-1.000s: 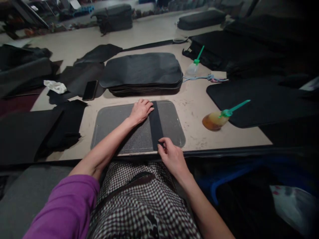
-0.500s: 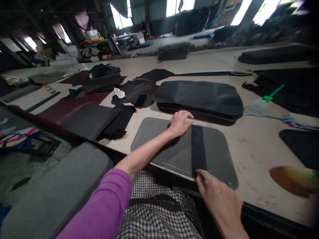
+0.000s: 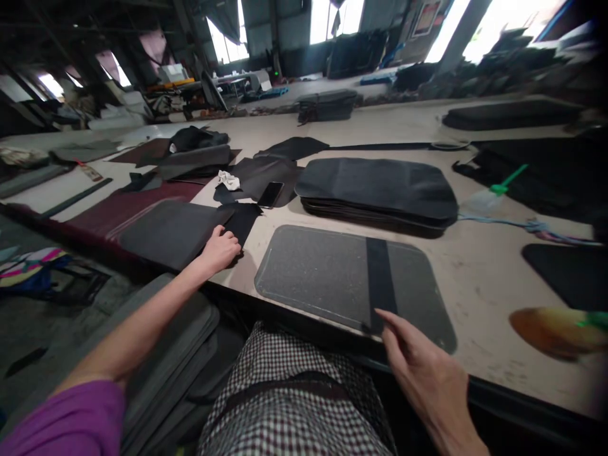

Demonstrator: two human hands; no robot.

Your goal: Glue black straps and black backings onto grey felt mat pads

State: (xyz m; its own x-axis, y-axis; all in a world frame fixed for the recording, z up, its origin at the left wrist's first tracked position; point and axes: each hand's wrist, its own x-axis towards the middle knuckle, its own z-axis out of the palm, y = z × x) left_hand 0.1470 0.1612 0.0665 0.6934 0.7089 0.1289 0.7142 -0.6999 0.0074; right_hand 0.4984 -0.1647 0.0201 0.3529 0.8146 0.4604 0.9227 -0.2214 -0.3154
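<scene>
A grey rounded panel (image 3: pixel 313 272) lies flat on the table before me, with a black strip (image 3: pixel 380 272) across its right part. The strip's near end reaches the panel's front edge. My right hand (image 3: pixel 422 364) is beside that end, index finger stretched over it, nothing held in the fingers. Farther left, my left hand (image 3: pixel 221 249) rests with bent, parted fingers at the right edge of a dark grey sheet (image 3: pixel 171 231). Black scraps (image 3: pixel 242 218) lie partly under that sheet. Whether the left fingers reach beneath the edge cannot be seen.
Behind the panel stands a stack of black rounded pieces (image 3: pixel 375 190). A phone (image 3: pixel 270 194) and a crumpled white cloth (image 3: pixel 228 180) lie left of it. To the right are a bottle with a green nozzle (image 3: pixel 491 197) and a brown-yellow object (image 3: pixel 546 332). More grey panels (image 3: pixel 175 361) sit below the table's left edge.
My left hand has moved left, off the grey panel and over to the dark grey sheet. My right hand has loosened from the strip's near end, its index finger now extended.
</scene>
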